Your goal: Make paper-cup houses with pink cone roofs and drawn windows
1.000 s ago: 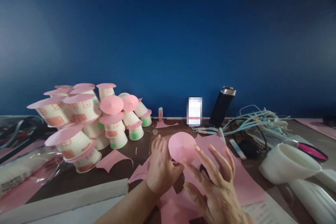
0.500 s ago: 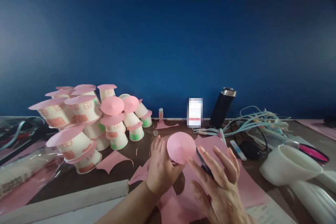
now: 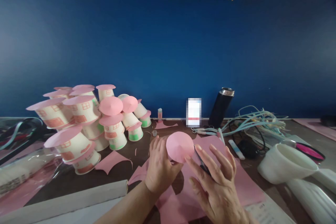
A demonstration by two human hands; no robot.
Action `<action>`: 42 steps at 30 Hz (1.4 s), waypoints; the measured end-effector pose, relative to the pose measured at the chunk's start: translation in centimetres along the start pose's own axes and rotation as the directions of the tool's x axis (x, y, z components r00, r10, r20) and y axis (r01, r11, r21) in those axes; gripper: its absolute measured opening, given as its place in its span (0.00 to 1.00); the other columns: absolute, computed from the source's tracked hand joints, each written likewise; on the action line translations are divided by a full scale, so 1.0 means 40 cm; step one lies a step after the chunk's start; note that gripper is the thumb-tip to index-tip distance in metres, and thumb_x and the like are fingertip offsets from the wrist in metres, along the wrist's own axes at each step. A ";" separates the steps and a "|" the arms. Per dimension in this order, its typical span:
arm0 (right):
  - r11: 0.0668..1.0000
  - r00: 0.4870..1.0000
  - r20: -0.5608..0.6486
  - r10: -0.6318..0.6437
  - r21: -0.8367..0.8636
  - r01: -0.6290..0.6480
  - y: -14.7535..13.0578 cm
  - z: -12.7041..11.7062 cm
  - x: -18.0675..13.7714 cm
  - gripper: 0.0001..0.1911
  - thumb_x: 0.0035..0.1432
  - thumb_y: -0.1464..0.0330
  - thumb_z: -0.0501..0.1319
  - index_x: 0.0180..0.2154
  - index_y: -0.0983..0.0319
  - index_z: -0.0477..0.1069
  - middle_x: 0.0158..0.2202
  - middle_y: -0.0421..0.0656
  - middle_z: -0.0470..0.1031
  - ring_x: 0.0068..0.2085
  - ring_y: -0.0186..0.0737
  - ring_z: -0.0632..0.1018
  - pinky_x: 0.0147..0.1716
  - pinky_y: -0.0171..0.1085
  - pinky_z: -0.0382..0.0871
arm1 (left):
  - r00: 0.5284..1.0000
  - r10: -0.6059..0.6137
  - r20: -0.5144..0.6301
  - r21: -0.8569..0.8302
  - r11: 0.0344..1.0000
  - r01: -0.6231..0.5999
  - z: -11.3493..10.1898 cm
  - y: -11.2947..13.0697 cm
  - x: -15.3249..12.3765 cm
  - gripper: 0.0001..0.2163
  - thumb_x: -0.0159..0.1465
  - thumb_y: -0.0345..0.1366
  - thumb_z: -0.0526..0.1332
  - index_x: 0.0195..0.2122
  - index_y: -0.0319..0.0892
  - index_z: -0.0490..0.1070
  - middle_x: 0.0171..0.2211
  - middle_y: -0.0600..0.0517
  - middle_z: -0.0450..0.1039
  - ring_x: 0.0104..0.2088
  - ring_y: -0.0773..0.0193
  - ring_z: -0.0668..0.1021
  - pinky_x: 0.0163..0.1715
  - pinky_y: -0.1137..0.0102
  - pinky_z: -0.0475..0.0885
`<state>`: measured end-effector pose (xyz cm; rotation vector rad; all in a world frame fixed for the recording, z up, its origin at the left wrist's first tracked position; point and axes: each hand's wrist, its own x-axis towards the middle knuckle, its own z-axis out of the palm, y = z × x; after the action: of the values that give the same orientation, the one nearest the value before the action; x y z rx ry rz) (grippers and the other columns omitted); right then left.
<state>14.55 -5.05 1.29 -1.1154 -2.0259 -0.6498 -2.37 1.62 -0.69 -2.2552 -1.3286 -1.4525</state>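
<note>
My left hand point(image 3: 159, 167) is curled round the left side of a pink paper cone point(image 3: 180, 146), holding it up off the table. My right hand point(image 3: 215, 180) is at the cone's lower right edge, index finger touching it, other fingers spread. A dark pair of scissors point(image 3: 201, 162) runs between my right hand's fingers, most of it hidden. Under both hands lie pink paper sheets point(image 3: 244, 185) with cut-outs.
A heap of paper-cup houses with pink roofs point(image 3: 89, 119) fills the left. A glue stick point(image 3: 160, 114), a black flask point(image 3: 221, 107), a tangle of pale cords point(image 3: 252, 120), a marker point(image 3: 235, 148) and white cups point(image 3: 285, 162) stand behind and right. A white box edge point(image 3: 65, 199) lies front left.
My right hand has drawn in to the cone's lower right edge, and the dark scissors now show between its fingers. The left hand and cone have barely moved.
</note>
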 end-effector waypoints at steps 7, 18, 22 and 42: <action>0.999 0.998 -0.050 0.030 0.036 -0.029 -0.007 0.005 0.012 0.17 0.63 0.69 0.60 0.53 0.56 0.74 0.57 0.46 0.71 0.59 0.57 0.64 0.63 0.64 0.42 | 1.000 -0.029 0.009 -0.023 0.999 0.029 -0.005 0.007 0.003 0.24 0.57 0.39 0.64 0.54 0.39 0.60 0.45 0.41 0.73 0.47 0.46 0.76 0.51 0.47 0.69; 0.997 0.997 -0.075 0.031 0.078 -0.026 -0.007 0.001 0.011 0.17 0.62 0.71 0.59 0.52 0.56 0.74 0.57 0.45 0.69 0.59 0.56 0.64 0.63 0.63 0.43 | 1.000 -0.017 0.024 -0.007 1.000 0.018 -0.002 0.004 0.000 0.27 0.56 0.39 0.66 0.54 0.37 0.60 0.45 0.39 0.73 0.47 0.44 0.74 0.50 0.46 0.69; 0.990 0.995 -0.076 0.057 0.133 -0.047 -0.002 -0.003 0.003 0.19 0.61 0.73 0.58 0.54 0.55 0.72 0.61 0.46 0.64 0.60 0.58 0.63 0.61 0.65 0.46 | 1.000 -0.016 0.013 -0.032 0.999 0.017 -0.003 0.002 -0.001 0.26 0.56 0.37 0.65 0.55 0.39 0.59 0.46 0.41 0.72 0.48 0.44 0.74 0.51 0.46 0.68; 0.845 0.898 0.098 0.429 0.308 -0.437 0.049 0.070 -0.052 0.24 0.64 0.70 0.56 0.61 0.59 0.60 0.58 0.49 0.67 0.59 0.48 0.68 0.55 0.46 0.70 | 0.972 -0.220 0.078 -0.179 0.956 0.230 0.003 -0.018 0.011 0.24 0.57 0.42 0.66 0.53 0.41 0.64 0.46 0.41 0.72 0.47 0.47 0.75 0.47 0.51 0.71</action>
<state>16.01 -3.12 -1.89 -1.3200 -1.7279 -0.0661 -2.77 2.36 -0.64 -2.3389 -1.5733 -1.6616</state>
